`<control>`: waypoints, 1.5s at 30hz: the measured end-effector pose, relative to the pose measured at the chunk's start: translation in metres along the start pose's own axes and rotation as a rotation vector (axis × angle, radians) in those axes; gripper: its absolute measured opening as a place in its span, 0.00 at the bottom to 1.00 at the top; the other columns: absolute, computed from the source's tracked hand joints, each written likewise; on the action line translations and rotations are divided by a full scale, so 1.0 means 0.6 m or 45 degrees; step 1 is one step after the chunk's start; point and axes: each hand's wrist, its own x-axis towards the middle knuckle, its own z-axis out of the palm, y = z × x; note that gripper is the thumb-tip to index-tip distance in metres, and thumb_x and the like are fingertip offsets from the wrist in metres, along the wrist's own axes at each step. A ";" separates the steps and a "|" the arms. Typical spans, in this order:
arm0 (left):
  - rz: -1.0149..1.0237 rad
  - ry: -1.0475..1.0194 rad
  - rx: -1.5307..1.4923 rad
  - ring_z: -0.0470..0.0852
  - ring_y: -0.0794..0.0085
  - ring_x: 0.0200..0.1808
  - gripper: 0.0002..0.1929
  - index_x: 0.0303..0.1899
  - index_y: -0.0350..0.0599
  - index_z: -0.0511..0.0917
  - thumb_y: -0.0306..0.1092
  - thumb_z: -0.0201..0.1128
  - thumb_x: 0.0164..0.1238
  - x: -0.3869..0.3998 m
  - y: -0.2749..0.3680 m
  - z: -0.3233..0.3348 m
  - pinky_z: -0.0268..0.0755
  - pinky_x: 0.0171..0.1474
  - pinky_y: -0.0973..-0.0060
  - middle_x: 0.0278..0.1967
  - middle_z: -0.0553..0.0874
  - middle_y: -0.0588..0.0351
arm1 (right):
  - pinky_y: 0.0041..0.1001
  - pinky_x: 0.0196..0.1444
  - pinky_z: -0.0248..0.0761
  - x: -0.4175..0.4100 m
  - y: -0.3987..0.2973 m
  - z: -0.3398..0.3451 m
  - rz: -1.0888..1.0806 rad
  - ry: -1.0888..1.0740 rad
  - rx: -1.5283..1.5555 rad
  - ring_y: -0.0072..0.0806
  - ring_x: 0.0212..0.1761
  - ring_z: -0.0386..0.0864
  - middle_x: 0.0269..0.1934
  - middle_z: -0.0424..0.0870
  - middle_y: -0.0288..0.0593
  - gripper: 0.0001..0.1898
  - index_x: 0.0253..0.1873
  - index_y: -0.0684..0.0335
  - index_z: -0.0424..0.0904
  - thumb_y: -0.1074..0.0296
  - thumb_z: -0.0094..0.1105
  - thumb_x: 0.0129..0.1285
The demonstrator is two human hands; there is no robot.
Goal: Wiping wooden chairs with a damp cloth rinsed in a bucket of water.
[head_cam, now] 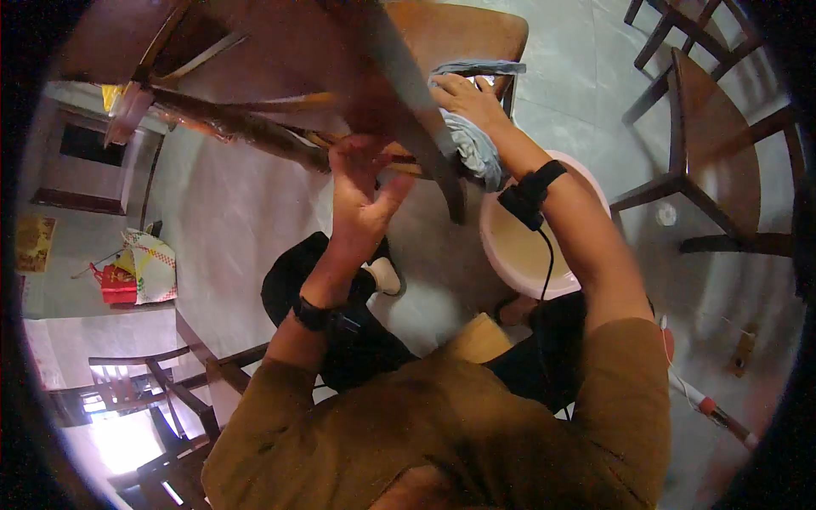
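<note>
My right hand is on a crumpled grey-blue cloth, which lies against the dark wooden furniture at the top of the view. Part of the cloth hangs below the hand and another fold shows above it. My left hand is raised beside the furniture's curved wooden leg, thumb apart from the fingers. Its fingertips are blurred against the wood, so I cannot tell whether they grip it. Below my right forearm stands a pale pink basin holding cloudy liquid.
A wooden chair stands at the right, with another behind it. Behind the cloth is a brown chair panel. Bags lie by the left wall. A black cable hangs from my right wrist. More wooden chairs are lower left.
</note>
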 end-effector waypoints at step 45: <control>-0.005 -0.310 0.445 0.76 0.72 0.50 0.19 0.46 0.41 0.68 0.20 0.66 0.54 -0.032 0.001 0.011 0.69 0.55 0.74 0.44 0.75 0.55 | 0.53 0.64 0.56 0.103 -0.045 -0.009 -0.151 -0.288 0.177 0.42 0.71 0.58 0.68 0.63 0.46 0.29 0.65 0.48 0.69 0.53 0.53 0.57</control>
